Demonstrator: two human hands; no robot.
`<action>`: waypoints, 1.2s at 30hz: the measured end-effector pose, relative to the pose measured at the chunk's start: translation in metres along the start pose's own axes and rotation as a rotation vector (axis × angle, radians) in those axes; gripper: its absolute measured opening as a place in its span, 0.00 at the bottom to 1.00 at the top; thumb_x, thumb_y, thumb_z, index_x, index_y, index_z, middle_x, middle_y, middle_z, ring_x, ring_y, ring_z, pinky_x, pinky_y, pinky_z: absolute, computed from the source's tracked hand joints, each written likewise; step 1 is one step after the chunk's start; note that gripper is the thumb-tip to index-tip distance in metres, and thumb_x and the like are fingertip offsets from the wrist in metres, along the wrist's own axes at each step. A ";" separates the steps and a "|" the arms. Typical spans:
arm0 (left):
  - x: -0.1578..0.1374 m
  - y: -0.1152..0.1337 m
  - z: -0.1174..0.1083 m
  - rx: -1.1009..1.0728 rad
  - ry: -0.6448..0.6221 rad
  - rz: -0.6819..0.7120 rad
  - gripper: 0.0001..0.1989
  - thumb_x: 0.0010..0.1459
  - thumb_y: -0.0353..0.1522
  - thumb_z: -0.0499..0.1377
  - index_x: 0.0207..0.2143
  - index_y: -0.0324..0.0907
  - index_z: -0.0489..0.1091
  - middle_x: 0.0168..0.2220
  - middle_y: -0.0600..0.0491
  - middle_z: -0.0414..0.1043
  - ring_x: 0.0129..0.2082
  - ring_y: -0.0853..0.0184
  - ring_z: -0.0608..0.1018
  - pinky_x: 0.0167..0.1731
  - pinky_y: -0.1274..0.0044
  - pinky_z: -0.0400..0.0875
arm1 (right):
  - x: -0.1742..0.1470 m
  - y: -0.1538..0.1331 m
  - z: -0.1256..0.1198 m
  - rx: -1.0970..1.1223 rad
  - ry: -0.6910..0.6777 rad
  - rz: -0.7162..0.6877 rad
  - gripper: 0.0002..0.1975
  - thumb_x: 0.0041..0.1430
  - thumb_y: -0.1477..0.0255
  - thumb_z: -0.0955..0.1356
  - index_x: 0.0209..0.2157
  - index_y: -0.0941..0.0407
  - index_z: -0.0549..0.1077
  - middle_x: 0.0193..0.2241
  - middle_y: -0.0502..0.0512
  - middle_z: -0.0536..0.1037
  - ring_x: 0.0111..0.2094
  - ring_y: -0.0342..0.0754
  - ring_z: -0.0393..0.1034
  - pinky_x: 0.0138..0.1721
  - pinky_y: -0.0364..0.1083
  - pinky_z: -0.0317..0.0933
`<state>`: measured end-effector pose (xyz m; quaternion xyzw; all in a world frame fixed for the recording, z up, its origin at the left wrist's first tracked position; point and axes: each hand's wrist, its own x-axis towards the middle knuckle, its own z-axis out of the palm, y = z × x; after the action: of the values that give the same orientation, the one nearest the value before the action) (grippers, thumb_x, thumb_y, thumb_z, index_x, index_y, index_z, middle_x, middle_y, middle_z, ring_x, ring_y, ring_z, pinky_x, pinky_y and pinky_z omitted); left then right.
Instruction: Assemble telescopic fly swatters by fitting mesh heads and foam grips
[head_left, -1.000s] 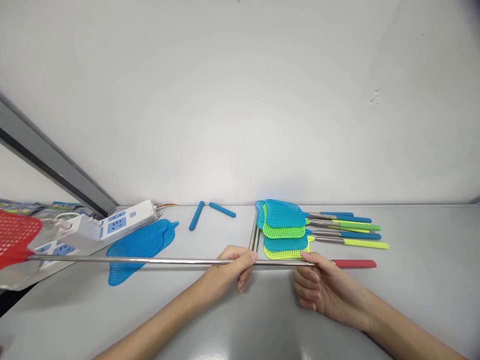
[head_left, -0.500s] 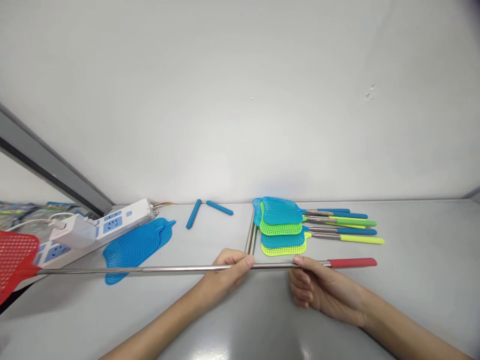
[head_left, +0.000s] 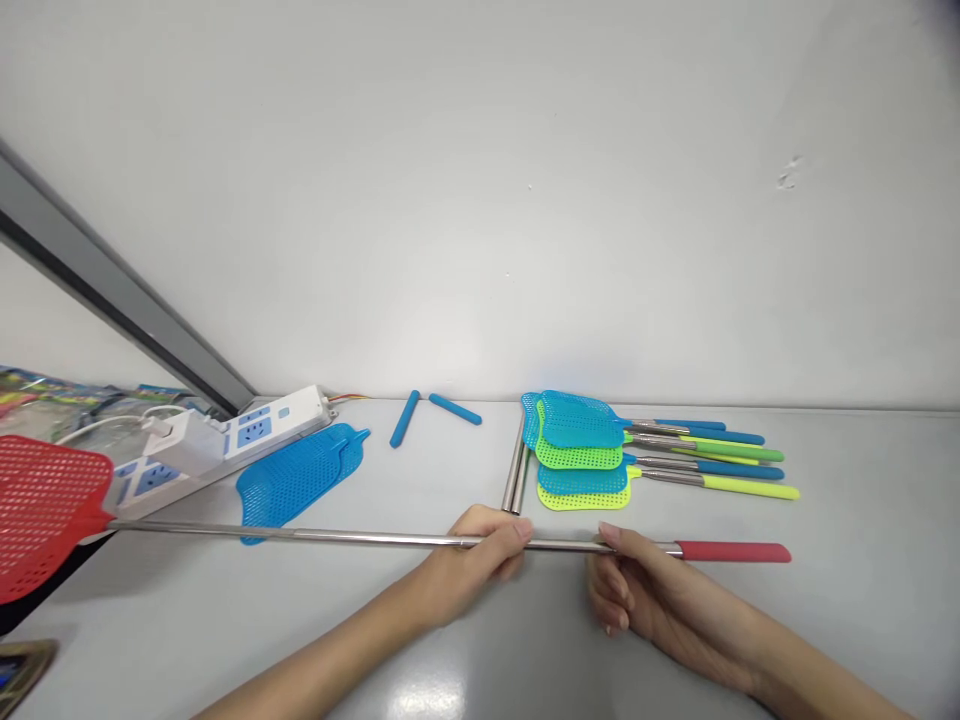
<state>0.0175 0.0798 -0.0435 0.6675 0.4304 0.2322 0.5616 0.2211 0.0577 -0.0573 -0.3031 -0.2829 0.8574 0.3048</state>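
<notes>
A red fly swatter (head_left: 731, 551) with an extended metal telescopic rod lies across the view, its perforated red head (head_left: 49, 520) at the far left. My left hand (head_left: 484, 560) is closed round the middle of the rod. Nearer the red grip, my right hand (head_left: 637, 580) pinches the rod between thumb and curled fingers. Just beyond the rod, a pile of blue and green fly swatters (head_left: 581, 420) rests with handles pointing right. Bare metal rods (head_left: 516, 470) lie beside the pile, their near ends by my left hand.
Loose blue swatter heads (head_left: 300, 475) are stacked at left, against a white power strip (head_left: 289, 420) with a plugged-in adapter (head_left: 191, 440). Two blue grips (head_left: 405, 418) lie near the wall. Plastic packets (head_left: 67, 410) sit beyond the grey frame post (head_left: 127, 285). A dark-screened object (head_left: 26, 670) shows lower left.
The view has shifted slightly left, so most things appear further right. The red swatter now tilts down towards its grip. Both hands still hold its rod.
</notes>
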 end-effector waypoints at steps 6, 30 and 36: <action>0.001 -0.001 0.001 -0.017 0.010 -0.014 0.23 0.58 0.39 0.44 0.13 0.39 0.53 0.13 0.60 0.48 0.16 0.76 0.55 0.19 0.80 0.48 | 0.000 0.000 -0.001 0.031 -0.004 0.003 0.22 0.58 0.62 0.55 0.17 0.60 0.62 0.17 0.49 0.58 0.22 0.42 0.56 0.29 0.45 0.51; 0.001 -0.001 0.000 0.020 0.018 -0.049 0.22 0.57 0.38 0.43 0.12 0.39 0.54 0.13 0.59 0.49 0.17 0.74 0.56 0.20 0.80 0.50 | 0.002 0.000 -0.003 0.010 0.011 -0.032 0.22 0.58 0.61 0.56 0.17 0.60 0.62 0.17 0.49 0.58 0.22 0.42 0.57 0.29 0.44 0.51; 0.001 -0.002 0.000 0.035 0.022 -0.040 0.22 0.57 0.39 0.42 0.12 0.39 0.54 0.13 0.59 0.49 0.17 0.74 0.56 0.20 0.79 0.50 | 0.002 0.001 -0.003 0.005 0.019 -0.031 0.22 0.57 0.60 0.57 0.17 0.59 0.62 0.16 0.49 0.58 0.22 0.42 0.57 0.29 0.44 0.51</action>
<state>0.0177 0.0807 -0.0460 0.6660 0.4537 0.2207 0.5494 0.2220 0.0594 -0.0608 -0.3060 -0.2823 0.8505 0.3214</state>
